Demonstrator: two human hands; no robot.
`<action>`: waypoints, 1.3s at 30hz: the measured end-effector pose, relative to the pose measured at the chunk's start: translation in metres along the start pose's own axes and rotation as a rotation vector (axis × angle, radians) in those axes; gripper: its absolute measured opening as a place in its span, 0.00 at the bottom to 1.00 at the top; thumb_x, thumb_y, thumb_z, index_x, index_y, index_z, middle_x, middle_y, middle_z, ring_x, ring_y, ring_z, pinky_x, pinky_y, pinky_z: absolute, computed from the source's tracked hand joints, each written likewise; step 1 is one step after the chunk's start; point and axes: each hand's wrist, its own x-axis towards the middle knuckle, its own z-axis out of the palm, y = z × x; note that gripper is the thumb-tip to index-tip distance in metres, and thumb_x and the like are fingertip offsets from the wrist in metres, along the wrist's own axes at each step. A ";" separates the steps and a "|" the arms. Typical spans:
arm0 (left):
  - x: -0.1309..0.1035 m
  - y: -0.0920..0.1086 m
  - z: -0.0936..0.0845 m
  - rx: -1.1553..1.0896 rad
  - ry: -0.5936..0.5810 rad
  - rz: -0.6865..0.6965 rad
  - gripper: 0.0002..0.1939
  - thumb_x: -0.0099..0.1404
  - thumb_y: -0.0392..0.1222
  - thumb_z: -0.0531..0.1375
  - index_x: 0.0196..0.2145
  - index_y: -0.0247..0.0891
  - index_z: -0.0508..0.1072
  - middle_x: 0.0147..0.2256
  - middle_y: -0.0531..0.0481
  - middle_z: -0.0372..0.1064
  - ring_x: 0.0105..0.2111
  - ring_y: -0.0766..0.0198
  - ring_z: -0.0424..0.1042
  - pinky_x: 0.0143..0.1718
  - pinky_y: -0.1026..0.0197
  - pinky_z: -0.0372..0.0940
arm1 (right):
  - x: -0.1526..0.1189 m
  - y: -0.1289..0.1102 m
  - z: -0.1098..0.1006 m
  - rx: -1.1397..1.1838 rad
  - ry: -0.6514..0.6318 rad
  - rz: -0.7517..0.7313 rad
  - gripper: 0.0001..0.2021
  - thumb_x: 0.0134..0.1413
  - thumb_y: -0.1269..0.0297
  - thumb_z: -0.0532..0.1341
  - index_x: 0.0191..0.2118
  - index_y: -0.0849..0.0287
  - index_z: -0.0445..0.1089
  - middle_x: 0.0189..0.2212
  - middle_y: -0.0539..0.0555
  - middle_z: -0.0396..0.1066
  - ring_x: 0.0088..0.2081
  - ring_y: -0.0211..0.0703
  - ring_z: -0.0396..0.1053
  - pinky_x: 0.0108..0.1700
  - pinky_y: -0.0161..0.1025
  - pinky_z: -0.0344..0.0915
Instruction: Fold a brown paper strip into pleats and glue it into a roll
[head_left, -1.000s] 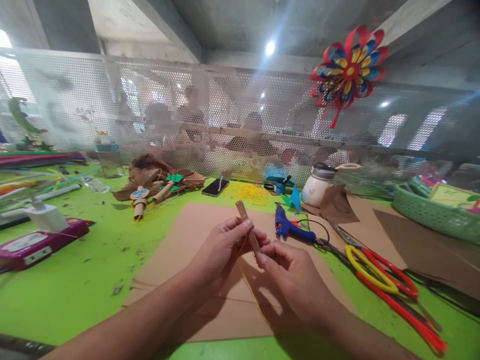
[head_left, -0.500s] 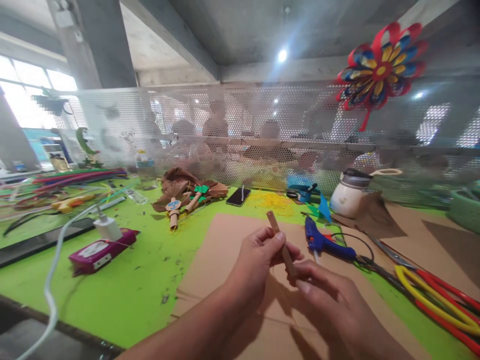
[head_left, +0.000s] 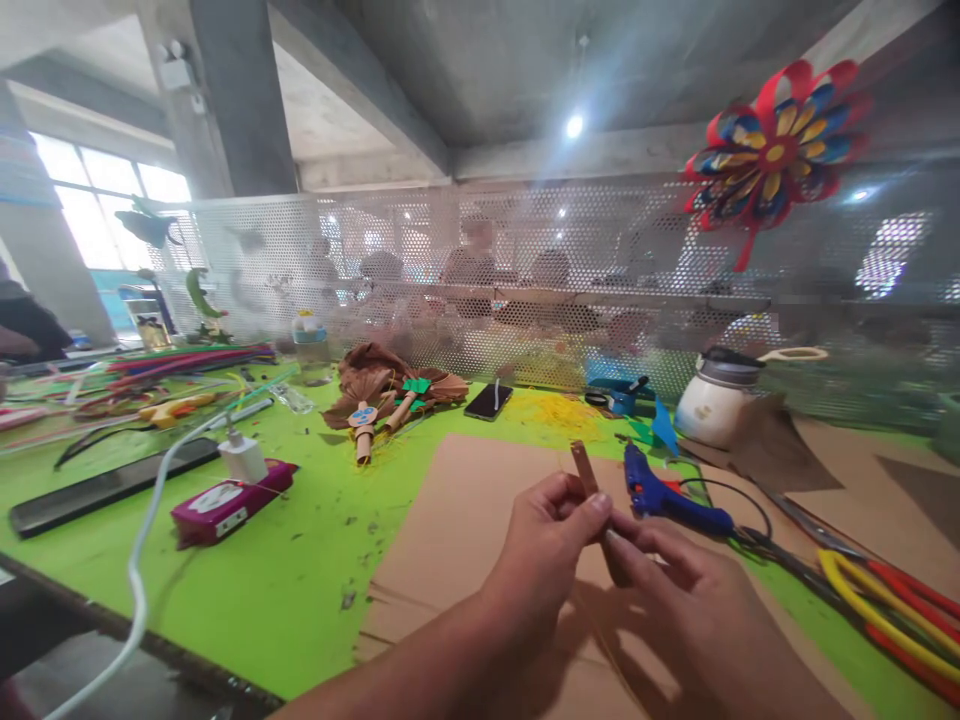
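Note:
Between my two hands is a narrow brown cardboard strip (head_left: 583,468), tilted, its upper end sticking out above my fingers. My left hand (head_left: 551,535) pinches it with the thumb on top. My right hand (head_left: 675,575) closes on the strip's lower part, thumb and fingertips close to the left thumb. Part of the strip is hidden behind the fingers. Below both hands lie stacked sheets of brown cardboard (head_left: 450,520). Just beyond the right hand rests a blue glue gun (head_left: 675,500) with a black cord.
Large scissors with red and yellow handles (head_left: 862,590) lie at right, near a white jar (head_left: 716,400). Leaf-and-cardboard figures (head_left: 364,425), a phone (head_left: 489,400) and yellow shreds (head_left: 562,412) lie behind. A purple power strip (head_left: 232,505) with a white cable (head_left: 135,570) sits at left.
My right hand has slid up along the strip, closer to my left thumb. The strip stands a little differently between the fingers. The whole view has shifted slightly.

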 end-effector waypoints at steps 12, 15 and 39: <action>-0.002 -0.005 0.003 -0.037 0.091 -0.043 0.13 0.57 0.46 0.61 0.30 0.33 0.65 0.27 0.43 0.72 0.24 0.60 0.72 0.24 0.61 0.64 | 0.002 0.021 0.003 -0.261 0.019 -0.143 0.17 0.54 0.54 0.55 0.22 0.57 0.71 0.29 0.56 0.72 0.34 0.45 0.73 0.35 0.35 0.70; 0.000 -0.008 0.002 -0.024 0.105 -0.045 0.13 0.57 0.46 0.61 0.30 0.32 0.65 0.27 0.42 0.72 0.25 0.60 0.72 0.26 0.60 0.64 | 0.002 0.024 0.004 -0.293 0.034 -0.140 0.16 0.53 0.53 0.56 0.23 0.56 0.72 0.30 0.57 0.73 0.36 0.45 0.73 0.36 0.34 0.70; -0.001 -0.007 0.001 -0.068 0.115 -0.037 0.14 0.56 0.47 0.61 0.31 0.34 0.63 0.23 0.48 0.70 0.20 0.64 0.69 0.27 0.61 0.64 | -0.006 0.032 0.000 -0.277 -0.036 -0.144 0.12 0.52 0.56 0.57 0.31 0.57 0.74 0.42 0.58 0.73 0.44 0.49 0.72 0.40 0.32 0.71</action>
